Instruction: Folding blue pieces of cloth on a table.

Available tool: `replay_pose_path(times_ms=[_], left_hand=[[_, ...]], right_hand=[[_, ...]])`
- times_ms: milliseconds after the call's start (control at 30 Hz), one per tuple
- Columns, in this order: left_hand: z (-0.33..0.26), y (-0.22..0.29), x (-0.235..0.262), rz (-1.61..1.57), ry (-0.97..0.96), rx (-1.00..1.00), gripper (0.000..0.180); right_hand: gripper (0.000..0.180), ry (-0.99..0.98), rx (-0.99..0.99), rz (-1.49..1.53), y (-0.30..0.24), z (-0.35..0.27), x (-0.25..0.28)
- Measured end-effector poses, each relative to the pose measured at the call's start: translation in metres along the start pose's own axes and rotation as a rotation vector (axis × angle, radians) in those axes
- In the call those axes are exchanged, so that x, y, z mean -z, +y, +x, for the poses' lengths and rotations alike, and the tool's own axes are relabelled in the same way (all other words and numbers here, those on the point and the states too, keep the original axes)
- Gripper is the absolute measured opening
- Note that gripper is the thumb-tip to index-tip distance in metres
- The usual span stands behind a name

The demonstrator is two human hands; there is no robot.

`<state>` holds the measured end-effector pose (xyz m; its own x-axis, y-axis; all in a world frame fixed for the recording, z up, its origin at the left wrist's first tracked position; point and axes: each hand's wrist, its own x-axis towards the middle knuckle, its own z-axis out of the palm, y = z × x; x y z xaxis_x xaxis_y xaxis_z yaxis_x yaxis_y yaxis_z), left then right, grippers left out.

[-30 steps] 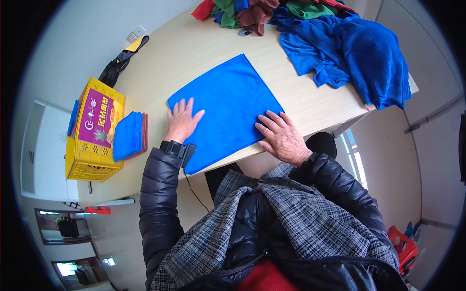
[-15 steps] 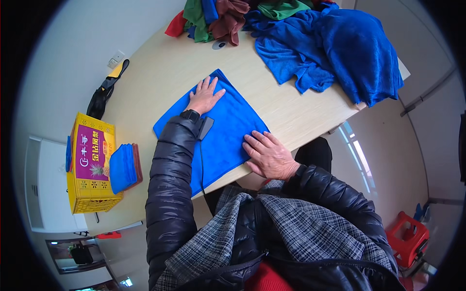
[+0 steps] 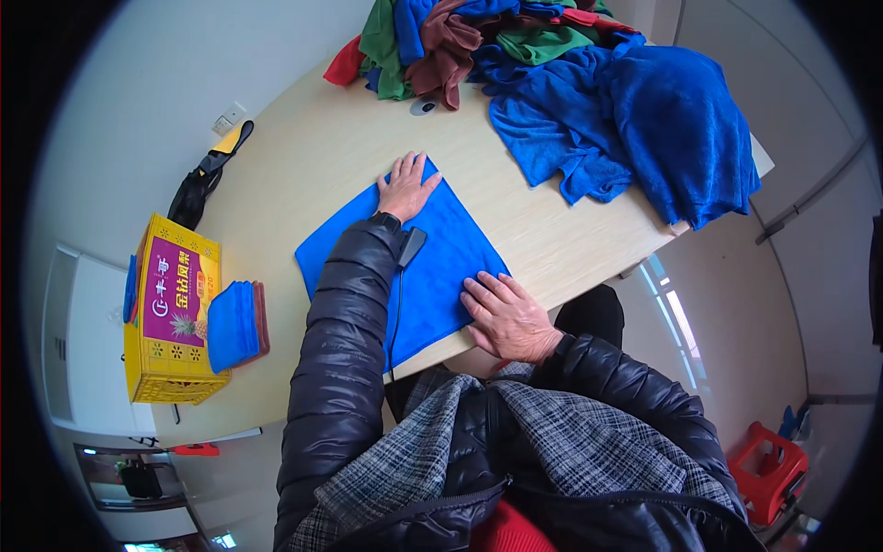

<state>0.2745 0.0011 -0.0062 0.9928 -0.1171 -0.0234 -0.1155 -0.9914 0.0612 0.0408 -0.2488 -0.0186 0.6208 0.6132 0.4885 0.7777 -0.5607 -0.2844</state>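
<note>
A flat blue towel (image 3: pixel 440 276) lies spread on the pale wooden table (image 3: pixel 303 152), one corner pointing away from me. My left hand (image 3: pixel 405 189) rests near that far corner, palm down with fingers spread. At the towel's right corner, by the table's near edge, my right hand (image 3: pixel 509 316) lies flat with its fingers stretched out. A small black device (image 3: pixel 413 247) with a cable hangs at my left wrist, over the towel. My left sleeve covers part of the towel's left side.
Rumpled blue towels (image 3: pixel 676 129) are heaped at the far right, beside a mixed pile of green, brown and red cloths (image 3: pixel 446 51). On the left stand a yellow box (image 3: pixel 175 313) and folded towels (image 3: pixel 235 324). A red stool (image 3: pixel 768 471) is on the floor at right.
My left hand has slid slightly toward the towel's far corner. The right hand stays at the right corner. The whole view has shifted a little.
</note>
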Motion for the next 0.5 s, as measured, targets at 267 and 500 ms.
replay_pose_path(times_ms=[267,500], left_hand=[[-0.021,0.007,0.016,0.056,0.019,0.047,0.076],[-0.096,0.014,0.013,0.008,-0.075,-0.053,0.077]], right_hand=[[0.049,0.048,0.031,-0.027,0.000,0.002,-0.001],[0.047,0.070,0.039,-0.022,-0.001,-0.004,0.003]])
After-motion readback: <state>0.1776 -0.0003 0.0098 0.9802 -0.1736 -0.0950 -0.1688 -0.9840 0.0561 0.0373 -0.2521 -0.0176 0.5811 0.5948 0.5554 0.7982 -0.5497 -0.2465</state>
